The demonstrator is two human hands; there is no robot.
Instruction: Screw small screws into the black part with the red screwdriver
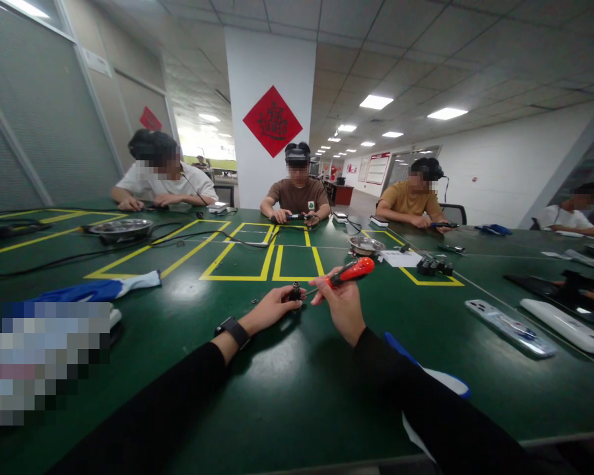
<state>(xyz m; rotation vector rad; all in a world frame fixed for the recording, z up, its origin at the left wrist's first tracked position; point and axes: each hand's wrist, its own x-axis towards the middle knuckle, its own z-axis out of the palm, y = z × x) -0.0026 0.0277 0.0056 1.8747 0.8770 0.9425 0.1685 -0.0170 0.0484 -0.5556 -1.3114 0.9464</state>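
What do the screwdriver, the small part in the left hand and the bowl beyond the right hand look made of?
Screwdriver: likely glossy plastic handle, red and black, by its highlights; shaft likely metal, thin and grey.
Small part in the left hand: dark, perhaps metal by its glints, too small to be sure.
Bowl: likely polished steel, silvery and reflective.

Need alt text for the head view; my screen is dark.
The right hand holds a red-and-black screwdriver, its shaft pointing toward a small dark part held in the left hand, at a green table with yellow lines. Across it sit people in headsets; a phone lies to the right.
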